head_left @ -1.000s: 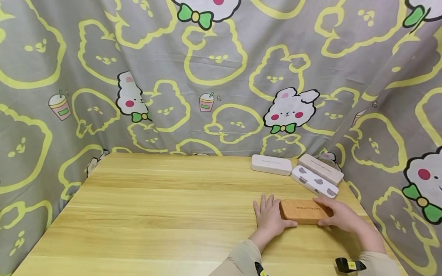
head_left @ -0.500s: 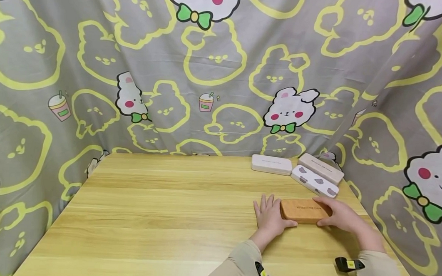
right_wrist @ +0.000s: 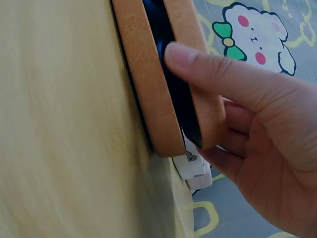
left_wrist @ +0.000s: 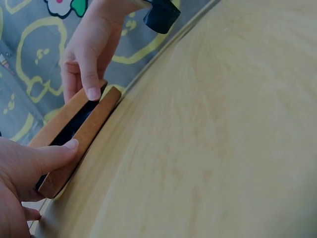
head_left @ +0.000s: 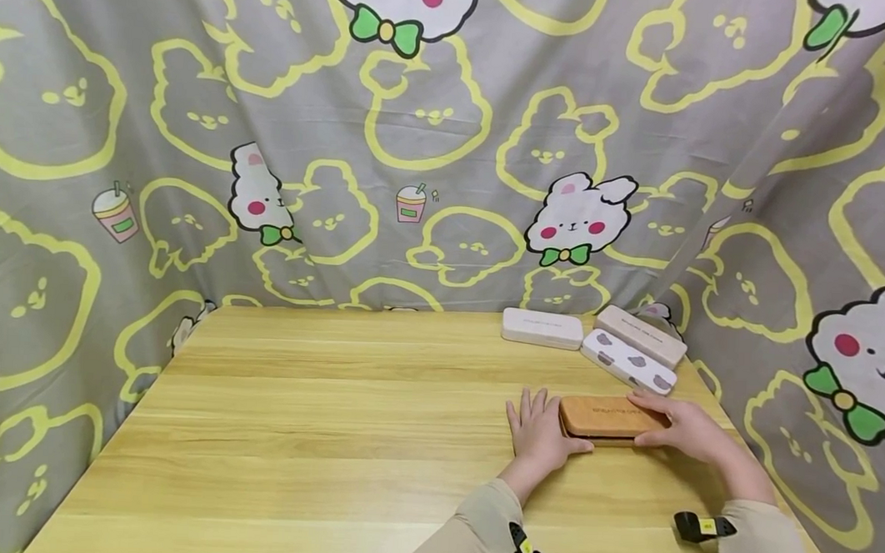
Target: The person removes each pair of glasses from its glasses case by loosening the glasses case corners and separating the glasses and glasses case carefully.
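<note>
Near tabletop's (head_left: 291, 444) right edge: oblong orange-brown leather-look case (head_left: 609, 419) lengthwise between left hand (head_left: 542, 437), fingers spread, and right hand (head_left: 685, 431), pinching lid (right_wrist: 184, 25).

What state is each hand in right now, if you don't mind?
Left hand: open, thumb against the brown case's base.
Right hand: holding the case's lid.
</note>
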Motion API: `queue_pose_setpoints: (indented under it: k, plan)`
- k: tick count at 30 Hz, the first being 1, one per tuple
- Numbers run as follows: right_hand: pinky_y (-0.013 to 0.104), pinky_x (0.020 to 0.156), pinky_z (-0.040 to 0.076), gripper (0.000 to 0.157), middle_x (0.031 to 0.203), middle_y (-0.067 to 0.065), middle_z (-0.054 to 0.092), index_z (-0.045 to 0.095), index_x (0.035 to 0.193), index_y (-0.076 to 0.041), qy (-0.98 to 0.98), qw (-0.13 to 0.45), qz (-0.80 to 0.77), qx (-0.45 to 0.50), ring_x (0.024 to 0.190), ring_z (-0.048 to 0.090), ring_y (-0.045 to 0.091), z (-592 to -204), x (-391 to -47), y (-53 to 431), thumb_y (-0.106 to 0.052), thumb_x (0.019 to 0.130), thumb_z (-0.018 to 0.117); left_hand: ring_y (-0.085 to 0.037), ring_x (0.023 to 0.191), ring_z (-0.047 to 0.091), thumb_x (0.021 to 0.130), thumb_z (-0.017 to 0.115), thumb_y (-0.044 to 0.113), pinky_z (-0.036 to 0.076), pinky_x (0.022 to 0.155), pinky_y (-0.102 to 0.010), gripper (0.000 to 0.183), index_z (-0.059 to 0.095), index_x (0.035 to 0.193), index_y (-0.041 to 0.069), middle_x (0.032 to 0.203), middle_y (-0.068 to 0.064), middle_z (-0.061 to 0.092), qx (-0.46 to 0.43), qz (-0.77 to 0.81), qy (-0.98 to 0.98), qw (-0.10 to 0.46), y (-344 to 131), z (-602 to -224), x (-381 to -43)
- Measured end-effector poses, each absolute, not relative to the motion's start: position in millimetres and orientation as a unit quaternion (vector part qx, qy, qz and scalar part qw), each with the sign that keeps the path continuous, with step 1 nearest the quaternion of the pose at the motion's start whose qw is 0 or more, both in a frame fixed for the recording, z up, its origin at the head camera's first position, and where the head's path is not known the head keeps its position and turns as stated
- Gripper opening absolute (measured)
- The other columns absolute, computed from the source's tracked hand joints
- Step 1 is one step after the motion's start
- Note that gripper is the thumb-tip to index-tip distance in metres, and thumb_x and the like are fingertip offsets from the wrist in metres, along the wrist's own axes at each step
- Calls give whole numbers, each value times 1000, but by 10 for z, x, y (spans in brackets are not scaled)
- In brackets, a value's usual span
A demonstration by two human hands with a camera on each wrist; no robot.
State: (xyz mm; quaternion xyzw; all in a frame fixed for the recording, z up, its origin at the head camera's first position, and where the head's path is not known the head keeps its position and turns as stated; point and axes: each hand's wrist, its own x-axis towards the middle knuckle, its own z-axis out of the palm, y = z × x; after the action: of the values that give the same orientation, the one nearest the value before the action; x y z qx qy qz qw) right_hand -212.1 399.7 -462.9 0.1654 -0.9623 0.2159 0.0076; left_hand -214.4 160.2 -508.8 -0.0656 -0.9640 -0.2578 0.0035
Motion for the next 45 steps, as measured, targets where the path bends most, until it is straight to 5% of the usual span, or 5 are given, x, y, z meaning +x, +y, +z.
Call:
queue_pose_setpoints:
  k: [5, 18, 29, 37, 45]
  plan:
    - [5, 88, 31, 74, 139, 22, 54, 59, 134, -5, -959, 3, 230, 166, 128, 48, 48, -4623, -2130, 4021, -44, 74, 80, -25, 150, 24, 65, 77, 66, 15, 121, -54, 83, 53, 136, 29, 152, 5, 42, -67, -258, -964, 4, 1602, -5082, -2152]
    - [0, 87, 30, 61, 138, 16, 58, 61, 133, -9, -947, 1, 276, 162, 127, 48, 41, -4671, -2157, 4078, -35, 81, 77, -26, 150, 23, 66, 77, 66, 16, 121, -54, 85, 52, 137, 28, 152, 5, 42, -66, -260, -963, 0, 1598, -5079, -2148]
    - [0, 85, 33, 56, 138, 19, 57, 61, 133, -7, -935, 9, 319, 156, 114, 34, -24, -4752, -2159, 4124, -33, 84, 74, -25, 150, 22, 66, 76, 67, 15, 122, -54, 87, 50, 140, 28, 153, 5, 40, -66, -258, -964, -7, 1592, -5075, -2146]
    - [5, 78, 40, 42, 122, 24, 65, 64, 128, -7, -928, 27, 342, 146, 98, 47, -18, -4757, -2217, 4113, -27, 91, 68, -25, 150, 23, 65, 76, 67, 16, 121, -55, 86, 52, 139, 28, 152, 5, 41, -63, -254, -965, -1, 1578, -5062, -2153]
    - [7, 76, 38, 24, 113, 4, 65, 68, 116, -12, -930, 61, 335, 139, 94, 48, -11, -4757, -2277, 4104, -22, 95, 63, -25, 150, 23, 65, 77, 67, 16, 121, -55, 86, 52, 138, 29, 152, 5, 42, -64, -256, -964, -2, 1587, -5074, -2152]
